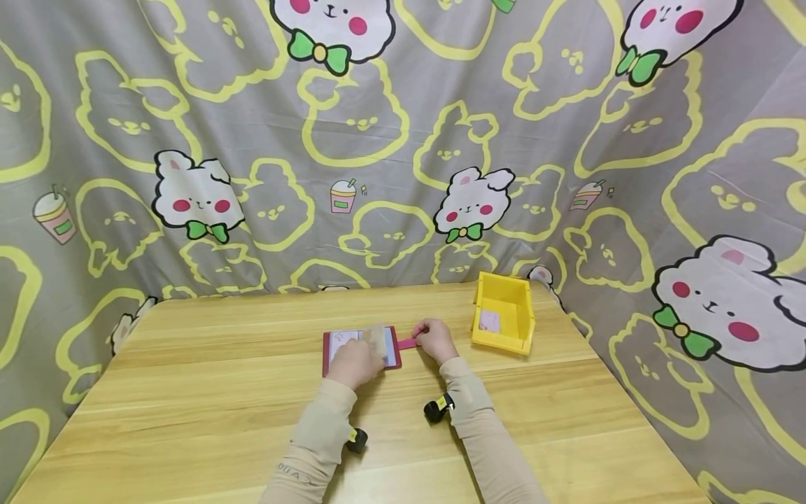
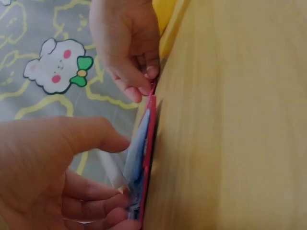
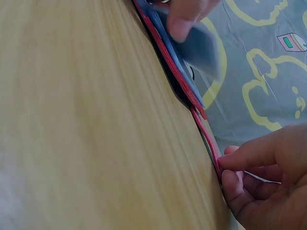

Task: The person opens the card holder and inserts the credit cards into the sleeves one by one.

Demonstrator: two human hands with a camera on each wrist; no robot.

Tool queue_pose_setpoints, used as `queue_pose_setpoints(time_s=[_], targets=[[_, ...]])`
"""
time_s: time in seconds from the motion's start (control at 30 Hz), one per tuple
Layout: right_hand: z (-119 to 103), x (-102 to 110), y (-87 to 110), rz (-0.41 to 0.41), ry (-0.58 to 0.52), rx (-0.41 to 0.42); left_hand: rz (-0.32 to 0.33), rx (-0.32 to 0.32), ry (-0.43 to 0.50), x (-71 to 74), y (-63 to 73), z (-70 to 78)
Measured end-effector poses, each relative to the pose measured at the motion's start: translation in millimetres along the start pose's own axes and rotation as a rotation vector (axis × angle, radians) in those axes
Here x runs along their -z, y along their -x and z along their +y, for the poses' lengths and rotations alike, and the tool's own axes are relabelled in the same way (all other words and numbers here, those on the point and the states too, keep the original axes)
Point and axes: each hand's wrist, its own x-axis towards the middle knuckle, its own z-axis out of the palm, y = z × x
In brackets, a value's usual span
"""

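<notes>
A red card holder (image 1: 398,348) lies opened flat on the table, with pale blue and white pages inside. My left hand (image 1: 355,364) is over its middle, fingers curled, at a raised, blurred page (image 1: 376,341). In the left wrist view, my left hand (image 2: 62,167) has its thumb and fingers on either side of that whitish leaf (image 2: 112,170). From the holder's right edge runs a narrow pink strap (image 1: 407,344). My right hand (image 1: 436,339) pinches its end; the right wrist view shows the strap (image 3: 208,136) between thumb and fingertips of my right hand (image 3: 268,172).
To the right of my right hand stands a yellow bin (image 1: 504,343), with a small pale pink card (image 1: 489,321) inside. The wooden table (image 1: 208,392) ends at a printed grey curtain (image 1: 390,175) behind. Small black cameras (image 1: 357,440) are strapped to both wrists.
</notes>
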Motion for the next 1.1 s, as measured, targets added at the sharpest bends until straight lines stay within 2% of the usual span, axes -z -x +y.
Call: queue_pose_setpoints(time_s=[0.1,0.2,0.33,0.47,0.6,0.73,0.87,1.1], targets=[[0,0,-0.1,0.003,-0.006,0.011,-0.027,-0.004,0.097,6.5,-0.6,-5.0],[0,1,-0.1,0.007,-0.002,0.028,-0.086,0.026,0.205,15.2,-0.9,-12.2],[3,0,-0.6,0.006,0.002,0.044,-0.173,0.105,0.367,26.1,-1.0,-24.4],[4,1,-1.5,0.003,-0.013,0.039,-0.186,0.192,0.476,33.4,0.7,-37.6],[4,1,-2.0,0.002,-0.024,0.030,-0.180,0.237,0.441,38.4,2.9,-49.2],[4,1,-2.4,-0.001,-0.034,0.025,-0.200,0.245,0.343,40.8,4.8,-55.9],[4,1,-2.4,-0.004,-0.044,0.016,-0.218,0.233,0.286,41.7,8.2,-58.0],[5,0,-2.1,-0.001,-0.057,0.019,-0.249,0.217,0.347,41.3,10.0,-63.1]])
